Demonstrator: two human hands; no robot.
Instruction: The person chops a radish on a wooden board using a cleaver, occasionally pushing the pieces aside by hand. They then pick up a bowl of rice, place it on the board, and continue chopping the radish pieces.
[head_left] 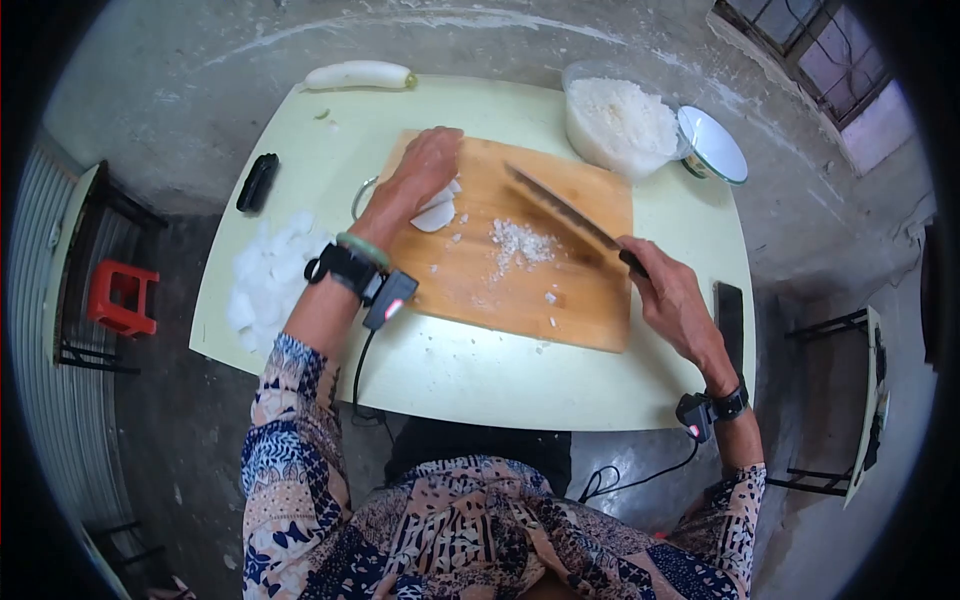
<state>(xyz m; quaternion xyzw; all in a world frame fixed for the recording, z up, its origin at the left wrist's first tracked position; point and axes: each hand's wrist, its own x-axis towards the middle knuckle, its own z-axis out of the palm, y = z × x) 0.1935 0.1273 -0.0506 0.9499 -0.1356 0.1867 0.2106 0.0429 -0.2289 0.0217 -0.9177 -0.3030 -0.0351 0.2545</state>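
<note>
head | L hand [418, 178] holds white slices [436, 214] | R hand [675, 300] grip tight on knife [565, 209]

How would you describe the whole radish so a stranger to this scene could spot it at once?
Find the pale table and look to its far edge, beyond the wooden board. The radish lies there on its side, near the left corner. Alone among the slices and chopped bits, it is long, whole and uncut.
</note>
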